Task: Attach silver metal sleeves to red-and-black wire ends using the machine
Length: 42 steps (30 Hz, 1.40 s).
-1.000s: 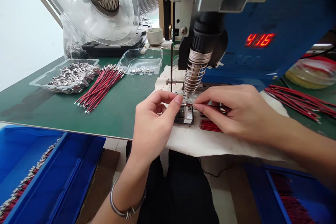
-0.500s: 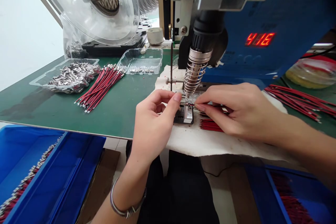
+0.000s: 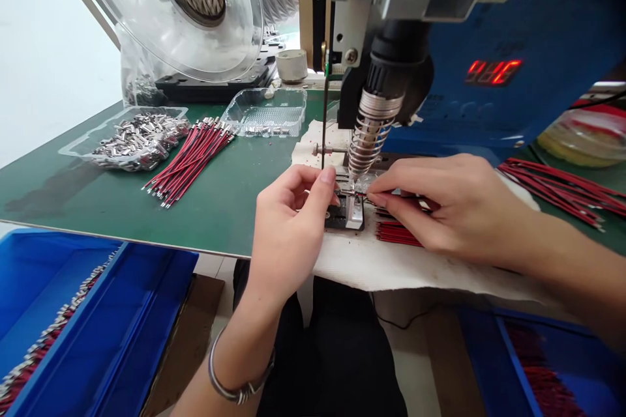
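My left hand (image 3: 292, 225) is closed in a thumb-and-finger pinch at the left side of a small metal fixture (image 3: 354, 212). A thin silver metal part (image 3: 346, 192) shows at its fingertips, partly hidden. On the fixture's other side, my right hand (image 3: 440, 208) pinches a thin red and black wire (image 3: 364, 194) that runs toward the silver part. Whether the two touch is too small to tell. Just above stands a soldering iron (image 3: 375, 127) with a spring coil, its tip close to the fixture. Red and black wires (image 3: 396, 232) lie under my right hand.
A clear tray (image 3: 141, 140) of silver parts, a wire bundle (image 3: 188, 163) and another clear tray (image 3: 267, 114) are at left. The blue machine (image 3: 469, 111) stands behind my hands. More wires (image 3: 562, 192) lie right. Blue bins (image 3: 105, 313) sit below the table edge.
The view has shifted slightly, so the machine appears further right. My left fingertips have drawn a little left from the fixture, showing more of the silver part. Both pinches stay closed.
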Available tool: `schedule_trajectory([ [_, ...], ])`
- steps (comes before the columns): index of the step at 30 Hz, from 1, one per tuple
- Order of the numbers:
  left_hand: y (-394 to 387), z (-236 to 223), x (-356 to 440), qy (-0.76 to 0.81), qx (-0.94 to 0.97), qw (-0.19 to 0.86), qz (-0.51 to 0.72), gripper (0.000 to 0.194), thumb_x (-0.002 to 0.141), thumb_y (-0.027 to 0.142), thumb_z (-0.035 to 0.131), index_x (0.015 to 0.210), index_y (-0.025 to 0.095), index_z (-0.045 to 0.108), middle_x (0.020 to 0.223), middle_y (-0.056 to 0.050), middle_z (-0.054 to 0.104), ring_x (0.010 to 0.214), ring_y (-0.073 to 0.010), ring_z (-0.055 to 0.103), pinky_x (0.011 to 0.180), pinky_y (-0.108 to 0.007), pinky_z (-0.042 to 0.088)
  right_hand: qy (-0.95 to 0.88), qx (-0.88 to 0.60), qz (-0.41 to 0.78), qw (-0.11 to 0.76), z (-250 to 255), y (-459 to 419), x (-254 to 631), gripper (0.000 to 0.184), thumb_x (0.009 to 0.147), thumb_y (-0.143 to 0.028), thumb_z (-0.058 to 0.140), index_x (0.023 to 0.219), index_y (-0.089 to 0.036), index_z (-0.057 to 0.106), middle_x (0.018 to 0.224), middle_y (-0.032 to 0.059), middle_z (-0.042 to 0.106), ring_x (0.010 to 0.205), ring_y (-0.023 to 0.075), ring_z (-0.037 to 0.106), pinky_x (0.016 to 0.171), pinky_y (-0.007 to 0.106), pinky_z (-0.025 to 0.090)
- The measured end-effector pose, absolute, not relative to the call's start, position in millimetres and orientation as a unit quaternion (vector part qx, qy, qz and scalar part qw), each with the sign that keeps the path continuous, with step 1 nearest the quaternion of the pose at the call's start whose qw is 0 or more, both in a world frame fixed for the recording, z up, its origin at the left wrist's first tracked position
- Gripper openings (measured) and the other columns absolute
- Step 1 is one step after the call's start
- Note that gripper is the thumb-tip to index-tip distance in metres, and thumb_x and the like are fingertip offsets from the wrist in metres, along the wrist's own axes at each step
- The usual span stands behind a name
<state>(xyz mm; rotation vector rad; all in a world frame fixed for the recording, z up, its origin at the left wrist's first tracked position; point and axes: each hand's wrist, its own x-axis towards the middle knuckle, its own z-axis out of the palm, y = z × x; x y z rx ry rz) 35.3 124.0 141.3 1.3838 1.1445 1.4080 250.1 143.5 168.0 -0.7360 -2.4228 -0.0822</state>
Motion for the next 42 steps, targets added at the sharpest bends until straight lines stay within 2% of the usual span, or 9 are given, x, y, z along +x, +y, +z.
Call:
schedule_trajectory([
  [15, 123.3, 141.2, 35.4, 0.465, 0.551, 0.411, 0.558, 0.035, 0.104, 0.039, 0.072, 0.074, 0.020, 0.067, 0.052, 0.006, 0.046, 0.047, -0.0088, 0.038, 0.048, -0.027, 0.031, -0.913, -0.288, -0.035, 0.286, 169.4, 143.6, 249.7, 0.017, 0.103, -0.014, 0.058, 0.095, -0.019, 0.073, 0.080, 0.0012, 0.076, 0.065, 0.0146, 0.064, 0.060, 0.028, 0.047],
  [21, 123.6, 142.1, 36.3, 0.465, 0.551, 0.411, 0.558, 0.036, 0.103, 0.039, 0.073, 0.072, 0.021, 0.066, 0.054, 0.005, 0.048, 0.048, -0.0090, 0.037, 0.049, -0.028, 0.033, -0.914, -0.283, -0.034, 0.290, 168.8, 142.4, 251.2, 0.015, 0.102, -0.012, 0.061, 0.096, -0.016, 0.074, 0.081, 0.0014, 0.076, 0.065, 0.0130, 0.064, 0.060, 0.026, 0.046],
  [31, 120.6, 142.8, 36.0, 0.460, 0.570, 0.395, 0.553, 0.038, 0.104, 0.037, 0.071, 0.071, 0.021, 0.065, 0.055, 0.004, 0.054, 0.047, -0.0085, 0.039, 0.050, -0.028, 0.035, -0.917, -0.281, -0.037, 0.282, 172.3, 140.6, 250.9, 0.014, 0.102, -0.012, 0.061, 0.097, -0.018, 0.073, 0.077, -0.0006, 0.074, 0.059, 0.0121, 0.059, 0.054, 0.027, 0.041],
  [42, 118.3, 143.6, 38.4, 0.453, 0.580, 0.377, 0.562, 0.038, 0.103, 0.034, 0.071, 0.068, 0.020, 0.066, 0.054, 0.004, 0.055, 0.046, -0.0075, 0.040, 0.047, -0.025, 0.037, -0.917, -0.288, -0.021, 0.274, 170.1, 140.4, 251.2, 0.009, 0.103, -0.017, 0.064, 0.098, -0.019, 0.072, 0.077, -0.0004, 0.073, 0.064, 0.0138, 0.066, 0.058, 0.028, 0.044],
])
